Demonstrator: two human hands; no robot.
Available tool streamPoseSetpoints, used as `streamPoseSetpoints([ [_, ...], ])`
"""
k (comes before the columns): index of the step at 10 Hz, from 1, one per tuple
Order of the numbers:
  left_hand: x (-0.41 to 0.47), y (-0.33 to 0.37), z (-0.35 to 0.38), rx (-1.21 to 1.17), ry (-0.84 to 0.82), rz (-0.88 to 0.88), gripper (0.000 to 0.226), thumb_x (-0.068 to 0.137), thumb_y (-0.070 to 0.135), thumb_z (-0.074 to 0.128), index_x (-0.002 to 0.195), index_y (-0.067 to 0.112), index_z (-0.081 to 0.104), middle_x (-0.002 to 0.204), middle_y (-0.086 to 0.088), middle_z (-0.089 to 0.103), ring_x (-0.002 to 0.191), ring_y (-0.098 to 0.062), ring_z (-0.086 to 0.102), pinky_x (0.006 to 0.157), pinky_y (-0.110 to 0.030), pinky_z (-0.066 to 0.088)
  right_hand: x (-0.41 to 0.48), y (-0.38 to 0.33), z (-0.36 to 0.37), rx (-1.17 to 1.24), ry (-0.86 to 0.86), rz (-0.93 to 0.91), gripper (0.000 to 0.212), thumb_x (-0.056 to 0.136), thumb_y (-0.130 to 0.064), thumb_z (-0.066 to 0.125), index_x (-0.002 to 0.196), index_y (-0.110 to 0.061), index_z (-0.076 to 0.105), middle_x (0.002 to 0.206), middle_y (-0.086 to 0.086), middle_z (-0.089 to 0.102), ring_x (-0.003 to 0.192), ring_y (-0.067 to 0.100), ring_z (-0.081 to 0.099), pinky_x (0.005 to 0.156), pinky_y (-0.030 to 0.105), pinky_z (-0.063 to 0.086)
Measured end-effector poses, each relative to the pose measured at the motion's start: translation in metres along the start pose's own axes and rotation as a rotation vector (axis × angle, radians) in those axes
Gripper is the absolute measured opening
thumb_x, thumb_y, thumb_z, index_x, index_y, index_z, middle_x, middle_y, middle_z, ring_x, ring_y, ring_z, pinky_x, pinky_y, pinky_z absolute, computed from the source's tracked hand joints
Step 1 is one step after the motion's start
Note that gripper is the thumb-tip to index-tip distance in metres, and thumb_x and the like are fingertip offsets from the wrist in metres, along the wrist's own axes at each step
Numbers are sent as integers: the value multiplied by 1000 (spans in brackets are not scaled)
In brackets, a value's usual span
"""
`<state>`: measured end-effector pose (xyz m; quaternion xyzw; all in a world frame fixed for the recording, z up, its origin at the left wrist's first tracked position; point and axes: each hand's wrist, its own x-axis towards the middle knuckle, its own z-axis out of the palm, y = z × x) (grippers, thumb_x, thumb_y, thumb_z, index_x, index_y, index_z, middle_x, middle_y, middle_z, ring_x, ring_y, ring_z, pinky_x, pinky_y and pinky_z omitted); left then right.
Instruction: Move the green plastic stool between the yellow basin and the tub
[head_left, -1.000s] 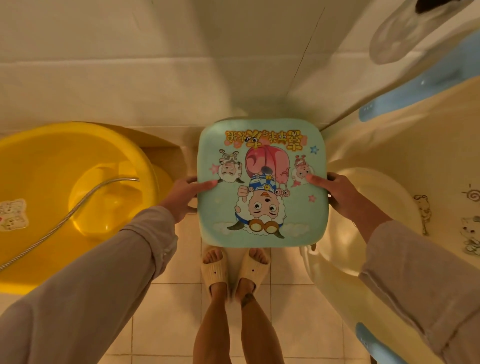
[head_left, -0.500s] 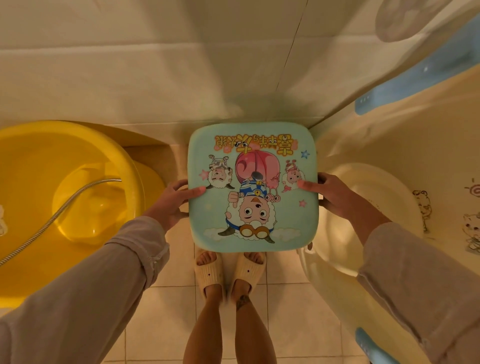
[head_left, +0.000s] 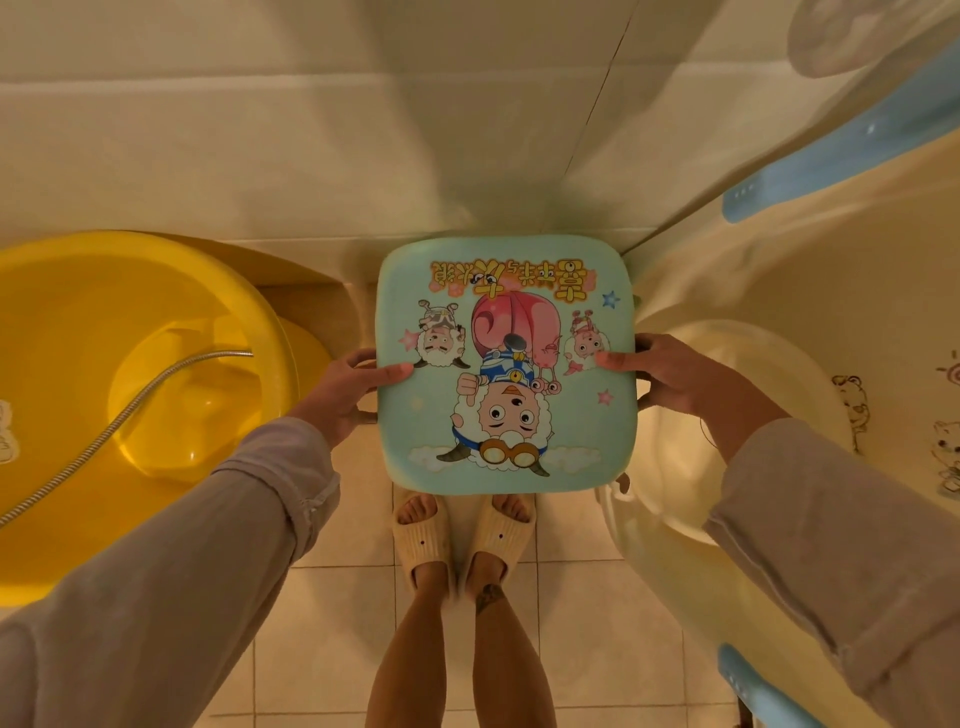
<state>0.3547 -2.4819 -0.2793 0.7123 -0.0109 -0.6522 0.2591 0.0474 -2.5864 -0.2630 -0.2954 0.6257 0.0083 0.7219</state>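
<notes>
The green plastic stool (head_left: 415, 447), with a cartoon sheep print on its square seat, is seen from above in the middle of the view. My left hand (head_left: 345, 389) grips its left edge and my right hand (head_left: 670, 376) grips its right edge, thumbs on the seat. The stool sits in the gap between the yellow basin (head_left: 78, 322) on the left and the cream tub (head_left: 779, 291) on the right. Its legs are hidden under the seat, so I cannot tell whether it touches the floor.
A metal shower hose (head_left: 124, 421) lies across the yellow basin. A white tiled wall (head_left: 311, 156) runs just behind the stool. My feet in cream slippers (head_left: 462, 535) stand on the tiled floor (head_left: 597, 649) right in front of the stool. The tub has blue handles (head_left: 831, 156).
The stool has moved slightly left and lower in the view, with both hands still gripping its sides. The basin has slid further left in the frame.
</notes>
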Motion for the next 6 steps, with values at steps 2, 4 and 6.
streamPoseSetpoints([
  [2,-8,0,3,135,21,62,56,74,23,71,125,18,48,114,3,57,106,-19,50,94,-43,39,-1,-6,1,-99,50,4,54,77,-16,69,126,-3,51,129,16,58,121,32,52,100,62,39],
  [4,-25,3,14,486,224,268,61,82,25,63,136,7,41,140,-10,48,125,-29,48,98,-37,40,-37,10,30,-290,525,-265,59,83,-24,65,133,-3,42,137,13,49,119,28,51,92,31,42],
  [6,-65,-32,3,429,211,100,37,88,14,52,122,-1,53,115,-20,59,106,-32,55,81,-36,42,-187,50,53,200,629,-512,11,78,-24,63,82,-18,71,46,-8,57,43,1,51,48,14,47],
])
